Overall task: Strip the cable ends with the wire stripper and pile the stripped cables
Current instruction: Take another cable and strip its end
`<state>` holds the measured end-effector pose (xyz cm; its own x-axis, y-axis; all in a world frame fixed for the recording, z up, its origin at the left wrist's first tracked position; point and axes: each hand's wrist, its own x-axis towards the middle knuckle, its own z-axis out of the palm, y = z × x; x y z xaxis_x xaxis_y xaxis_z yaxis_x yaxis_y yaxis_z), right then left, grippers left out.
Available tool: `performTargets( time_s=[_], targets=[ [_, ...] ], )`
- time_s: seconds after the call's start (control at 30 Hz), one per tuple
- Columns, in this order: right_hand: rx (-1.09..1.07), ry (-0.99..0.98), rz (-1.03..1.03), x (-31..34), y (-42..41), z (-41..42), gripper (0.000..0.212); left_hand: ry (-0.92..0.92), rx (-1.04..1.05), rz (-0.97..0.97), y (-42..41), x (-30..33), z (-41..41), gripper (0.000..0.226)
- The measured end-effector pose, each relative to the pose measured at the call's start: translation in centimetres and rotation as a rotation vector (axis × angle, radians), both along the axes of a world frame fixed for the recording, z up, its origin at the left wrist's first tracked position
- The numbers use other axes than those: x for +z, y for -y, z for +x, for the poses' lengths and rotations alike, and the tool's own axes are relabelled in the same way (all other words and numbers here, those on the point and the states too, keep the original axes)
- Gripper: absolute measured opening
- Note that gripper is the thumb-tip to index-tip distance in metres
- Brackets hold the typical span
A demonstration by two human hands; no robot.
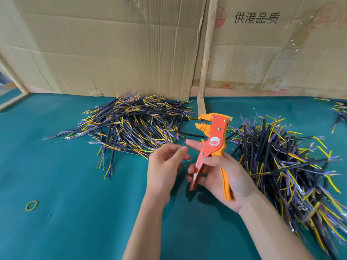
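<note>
Nearest the camera, two bare forearms reaching in from the near edge of the green surface (pixel 75 184). Far left, near the near-left corner: a yellow-green rubber band (pixel 31 205), lying flat and well apart from everything else. Toward the far edge, left of centre: a pile of black cables (pixel 131 126) with yellow, blue and purple cores fanned out, against the cardboard wall (pixel 112 44). Centre, above the surface: left hand (pixel 165 166) with fingers curled, thumb and forefinger pinching a thin blue wire end (pixel 185 142). Just beside it, right hand (pixel 223 173) gripping the handles of an orange and red wire stripper (pixel 212 143), held upright with its head pointing left and mouth standing apart. Behind the stripper: a wooden post (pixel 206 53) rising from the far edge. Right side: a second, larger heap of cables (pixel 281 162) running to the near-right corner. Far-right corner: a few more cable ends (pixel 338 113).
</note>
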<state>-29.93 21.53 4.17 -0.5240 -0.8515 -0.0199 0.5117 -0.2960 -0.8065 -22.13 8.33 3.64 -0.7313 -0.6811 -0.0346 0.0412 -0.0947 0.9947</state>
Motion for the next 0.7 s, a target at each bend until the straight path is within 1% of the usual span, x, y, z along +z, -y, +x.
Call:
performTargets(
  time_s=[0.1,0.2,0.27,0.43,0.5,0.6,0.7],
  targets=[
    [-0.008,0.011,0.007,-0.3,0.1,-0.1,0.062,-0.030,0.054,-0.135,0.1,-0.4,-0.4,0.012],
    [-0.014,0.016,0.010,-0.5,0.2,-0.4,0.063,-0.015,0.098,-0.242,0.3,-0.9,-0.8,0.017],
    [-0.018,0.028,0.019,-0.8,0.2,-0.6,0.064,-0.002,0.118,-0.279,0.4,-1.0,-1.1,0.022],
    [-0.013,0.012,0.024,-1.3,0.2,-0.7,0.061,-0.054,0.101,-0.130,0.6,-0.6,-1.2,0.018],
    [-0.011,0.004,0.028,-1.4,0.4,-0.7,0.060,-0.066,0.087,-0.133,0.6,-0.6,-1.1,0.022],
    [-0.005,0.005,0.039,-1.4,0.6,-0.5,0.060,-0.063,0.125,-0.165,0.8,-0.7,-1.2,0.014],
    [-0.031,0.054,0.077,-1.4,0.4,-0.6,0.059,-0.068,0.189,-0.167,1.3,-1.0,-1.3,0.014]
  ],
)
